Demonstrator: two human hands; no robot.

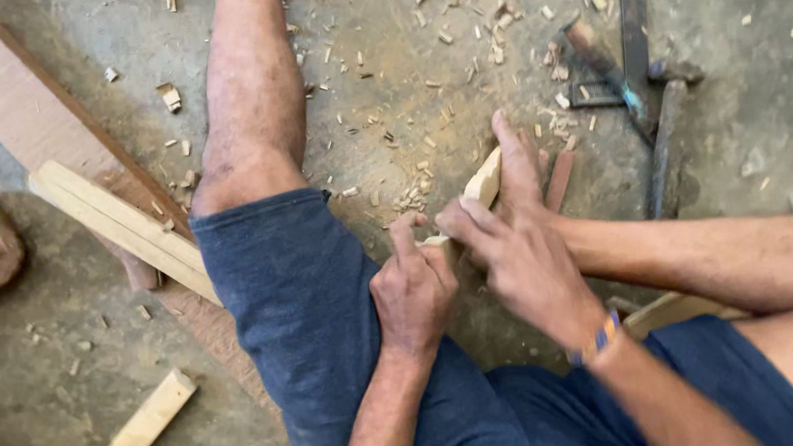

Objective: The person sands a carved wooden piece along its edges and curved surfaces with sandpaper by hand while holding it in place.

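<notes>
Both hands, the left hand (412,287) and the right hand (511,239), grip a pale wood strip (483,182) just above the floor (382,104), its long axis pointing toward one o'clock.

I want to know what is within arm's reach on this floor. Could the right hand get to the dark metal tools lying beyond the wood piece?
Probably yes. The right hand rests on the small wood piece, and the dark metal tools lie just past its fingertips on bare floor, with only wood chips between.
</notes>
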